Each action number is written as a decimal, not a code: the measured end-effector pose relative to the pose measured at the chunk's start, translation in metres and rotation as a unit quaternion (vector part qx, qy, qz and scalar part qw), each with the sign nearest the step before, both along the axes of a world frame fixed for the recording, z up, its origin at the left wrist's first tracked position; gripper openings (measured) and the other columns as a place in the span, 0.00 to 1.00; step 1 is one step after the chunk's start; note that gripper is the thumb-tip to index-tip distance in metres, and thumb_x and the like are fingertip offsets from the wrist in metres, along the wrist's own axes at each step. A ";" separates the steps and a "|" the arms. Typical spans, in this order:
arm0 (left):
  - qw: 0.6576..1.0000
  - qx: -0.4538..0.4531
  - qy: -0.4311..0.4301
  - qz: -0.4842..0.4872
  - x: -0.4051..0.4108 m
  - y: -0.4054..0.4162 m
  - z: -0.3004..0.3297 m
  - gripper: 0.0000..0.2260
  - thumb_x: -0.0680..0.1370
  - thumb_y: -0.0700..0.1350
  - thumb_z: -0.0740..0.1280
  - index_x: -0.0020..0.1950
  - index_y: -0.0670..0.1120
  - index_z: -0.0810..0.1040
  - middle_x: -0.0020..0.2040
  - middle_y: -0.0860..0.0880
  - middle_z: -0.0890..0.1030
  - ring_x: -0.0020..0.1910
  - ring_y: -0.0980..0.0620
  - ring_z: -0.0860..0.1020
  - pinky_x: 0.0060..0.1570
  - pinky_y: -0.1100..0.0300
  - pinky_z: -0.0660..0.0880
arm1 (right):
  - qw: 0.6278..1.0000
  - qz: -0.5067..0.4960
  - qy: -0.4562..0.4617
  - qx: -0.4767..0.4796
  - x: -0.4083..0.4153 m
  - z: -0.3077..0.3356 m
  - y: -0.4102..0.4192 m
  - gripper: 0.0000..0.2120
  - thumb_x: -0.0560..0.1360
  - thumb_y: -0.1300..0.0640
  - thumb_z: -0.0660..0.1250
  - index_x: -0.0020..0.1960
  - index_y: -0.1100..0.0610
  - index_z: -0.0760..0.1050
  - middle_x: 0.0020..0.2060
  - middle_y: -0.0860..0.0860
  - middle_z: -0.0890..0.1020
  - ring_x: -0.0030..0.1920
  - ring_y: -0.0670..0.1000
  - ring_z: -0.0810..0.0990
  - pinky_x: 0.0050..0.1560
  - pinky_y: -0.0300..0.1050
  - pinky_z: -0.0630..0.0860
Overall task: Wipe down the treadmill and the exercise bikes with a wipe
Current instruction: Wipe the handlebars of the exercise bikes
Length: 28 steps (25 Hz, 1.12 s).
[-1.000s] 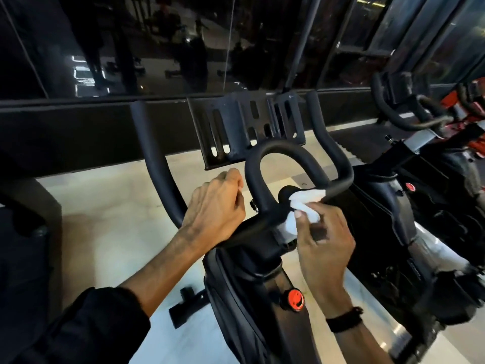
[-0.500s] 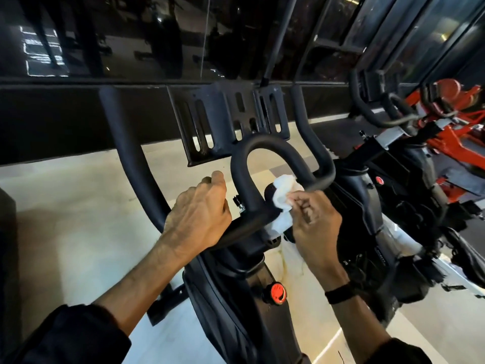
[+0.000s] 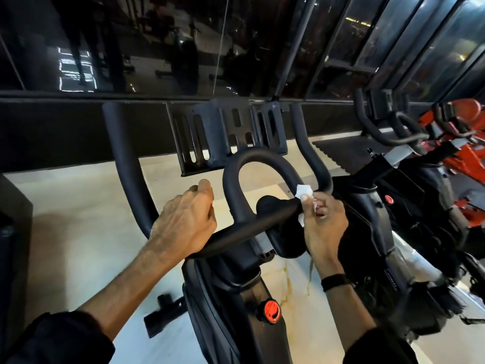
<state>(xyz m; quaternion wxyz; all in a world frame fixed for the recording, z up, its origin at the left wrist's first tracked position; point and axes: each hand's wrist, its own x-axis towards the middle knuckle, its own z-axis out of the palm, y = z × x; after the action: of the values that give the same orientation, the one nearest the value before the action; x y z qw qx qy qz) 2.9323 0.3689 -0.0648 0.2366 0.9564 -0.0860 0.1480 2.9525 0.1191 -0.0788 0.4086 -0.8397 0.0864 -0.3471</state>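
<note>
A black exercise bike fills the middle of the view, its looped handlebar (image 3: 258,158) right in front of me. My left hand (image 3: 183,222) grips the left side of the crossbar, fingers curled round it. My right hand (image 3: 324,222) pinches a crumpled white wipe (image 3: 303,191) and holds it against the bar where the loop meets the right horn. Part of the wipe is hidden inside my fingers. A red knob (image 3: 271,310) sits on the frame below.
A slotted black tray (image 3: 225,132) stands behind the loop. A second black bike (image 3: 388,143) and a red one (image 3: 464,143) stand to the right. Dark glass panes (image 3: 157,48) run along the back. The floor (image 3: 78,206) is pale stone.
My right hand has slid the wipe to the right along the bar, from the centre post toward the right horn. My left hand keeps its grip.
</note>
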 end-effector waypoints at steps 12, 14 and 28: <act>1.000 -0.006 0.014 0.012 -0.001 -0.001 0.001 0.05 0.79 0.39 0.57 0.52 0.47 0.67 0.42 0.47 0.77 0.39 0.43 0.77 0.43 0.46 0.76 | 0.964 0.183 -0.042 -0.189 -0.033 0.005 0.057 0.09 0.75 0.50 0.68 0.45 0.55 0.82 0.47 0.47 0.80 0.53 0.52 0.77 0.58 0.48 0.72; 1.000 -0.004 0.006 0.014 -0.001 0.000 0.001 0.05 0.79 0.39 0.57 0.53 0.46 0.67 0.43 0.46 0.76 0.39 0.43 0.77 0.43 0.45 0.76 | 0.965 0.150 0.006 -0.214 -0.029 0.006 0.052 0.10 0.75 0.50 0.67 0.46 0.55 0.82 0.50 0.48 0.81 0.56 0.53 0.77 0.60 0.51 0.71; 0.999 -0.025 -0.007 0.025 0.001 0.001 -0.002 0.05 0.78 0.39 0.57 0.53 0.46 0.68 0.48 0.45 0.78 0.41 0.43 0.78 0.44 0.45 0.76 | 0.904 0.328 -0.001 -0.275 0.046 0.042 0.106 0.07 0.80 0.60 0.66 0.51 0.58 0.83 0.54 0.53 0.82 0.62 0.53 0.76 0.71 0.46 0.66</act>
<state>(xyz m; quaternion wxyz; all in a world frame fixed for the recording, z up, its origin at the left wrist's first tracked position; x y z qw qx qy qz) 2.9336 0.3698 -0.0665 0.2564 0.9509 -0.0598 0.1626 2.9988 0.2254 -0.0364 0.2521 -0.8993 -0.2931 -0.2042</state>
